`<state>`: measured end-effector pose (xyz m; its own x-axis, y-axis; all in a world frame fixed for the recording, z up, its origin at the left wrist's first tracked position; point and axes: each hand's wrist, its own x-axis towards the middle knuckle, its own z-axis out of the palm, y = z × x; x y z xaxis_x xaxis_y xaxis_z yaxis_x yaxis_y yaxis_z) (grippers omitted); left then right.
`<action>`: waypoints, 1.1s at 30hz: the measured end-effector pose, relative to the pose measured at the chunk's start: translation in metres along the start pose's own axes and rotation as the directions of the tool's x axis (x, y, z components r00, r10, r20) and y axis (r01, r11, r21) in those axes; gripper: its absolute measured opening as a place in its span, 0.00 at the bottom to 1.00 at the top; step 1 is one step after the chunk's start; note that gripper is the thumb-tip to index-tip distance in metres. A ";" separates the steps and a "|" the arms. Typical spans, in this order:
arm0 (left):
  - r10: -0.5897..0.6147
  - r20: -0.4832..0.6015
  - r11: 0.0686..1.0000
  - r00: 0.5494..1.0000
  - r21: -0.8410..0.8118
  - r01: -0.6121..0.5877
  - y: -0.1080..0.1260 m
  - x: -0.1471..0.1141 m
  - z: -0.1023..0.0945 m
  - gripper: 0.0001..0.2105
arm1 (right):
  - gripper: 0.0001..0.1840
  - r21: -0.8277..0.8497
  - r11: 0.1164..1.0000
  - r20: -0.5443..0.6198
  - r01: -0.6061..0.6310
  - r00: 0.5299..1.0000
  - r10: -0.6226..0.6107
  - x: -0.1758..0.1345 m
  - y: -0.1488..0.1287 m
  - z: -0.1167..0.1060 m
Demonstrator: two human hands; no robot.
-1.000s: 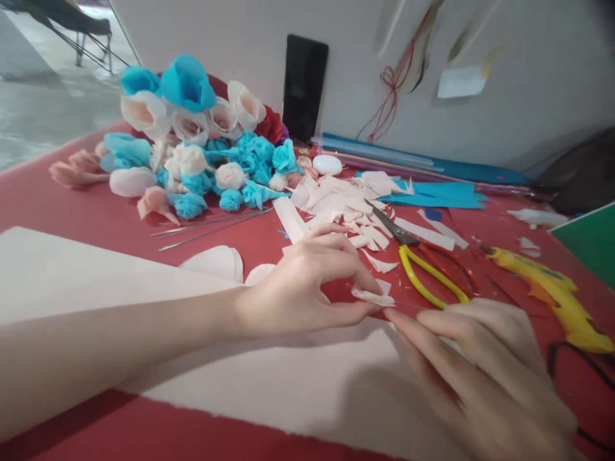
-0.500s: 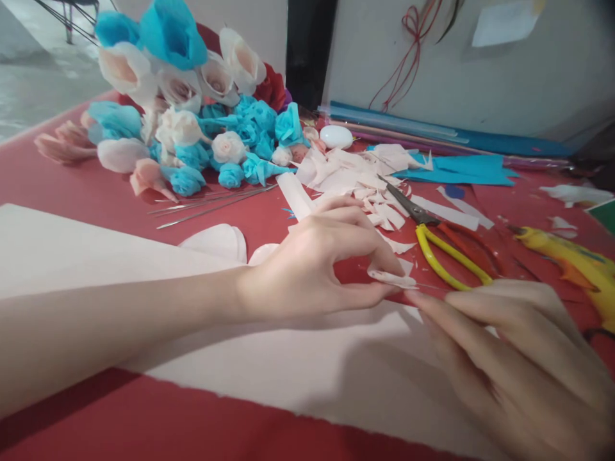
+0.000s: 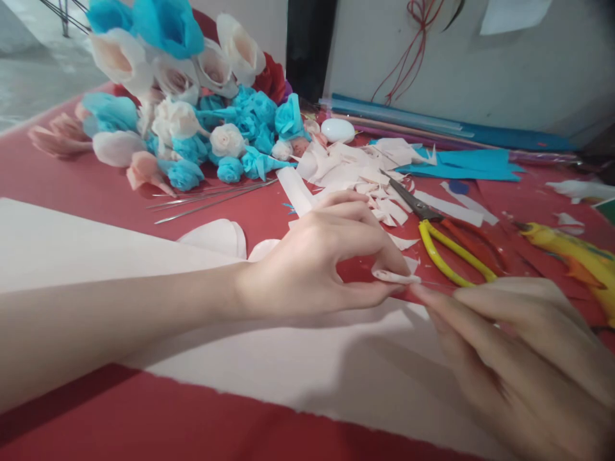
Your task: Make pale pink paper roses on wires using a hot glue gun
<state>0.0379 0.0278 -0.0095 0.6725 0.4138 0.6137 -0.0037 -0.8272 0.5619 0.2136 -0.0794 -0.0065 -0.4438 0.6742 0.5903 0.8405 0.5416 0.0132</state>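
Between the thumb and forefinger of my left hand (image 3: pixel 321 250) is a small roll of pale pink paper (image 3: pixel 394 276), wound around the end of a thin wire (image 3: pixel 436 283). My right hand (image 3: pixel 523 352) pinches that wire, and one of its fingertips lies close to the lower end of the roll. Under both hands spreads a large pale pink paper sheet (image 3: pixel 269 365). Rounded paper petals (image 3: pixel 214 237) lie beyond my left forearm. Scissors (image 3: pixel 427 221) with yellow and red handles rest just past my fingers.
Blue, white and pink paper flowers (image 3: pixel 228 141) are heaped at the back left, with bare wires (image 3: pixel 216 197) before them. Pale paper scraps (image 3: pixel 355 166) and blue strips (image 3: pixel 461 165) lie behind the scissors. A yellow glue gun (image 3: pixel 571 256) is at right on the red table (image 3: pixel 72 422).
The view has shifted slightly. Both hands keep their hold on the paper roll and wire, with the right hand a little farther right and the roll slightly turned.
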 end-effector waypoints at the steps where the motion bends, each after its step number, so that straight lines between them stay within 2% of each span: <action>1: 0.004 0.002 1.000 1.000 0.004 -0.004 0.000 0.000 0.000 0.03 | 0.10 -0.001 1.000 -0.001 -0.005 1.000 0.005 0.000 0.000 0.000; 19: 0.069 0.004 0.996 0.998 0.058 -0.069 0.000 0.000 0.001 0.06 | 0.13 0.058 0.997 -0.021 -0.047 0.999 0.049 -0.001 0.001 -0.001; 33: 0.107 0.013 0.988 0.994 0.107 -0.108 -0.002 -0.003 0.002 0.05 | 0.06 0.021 0.993 -0.030 -0.116 0.993 0.117 0.004 -0.003 0.002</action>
<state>0.0376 0.0274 -0.0134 0.6775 0.3182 0.6631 0.0031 -0.9028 0.4300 0.2088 -0.0771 -0.0054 -0.3334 0.7176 0.6114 0.8797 0.4701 -0.0720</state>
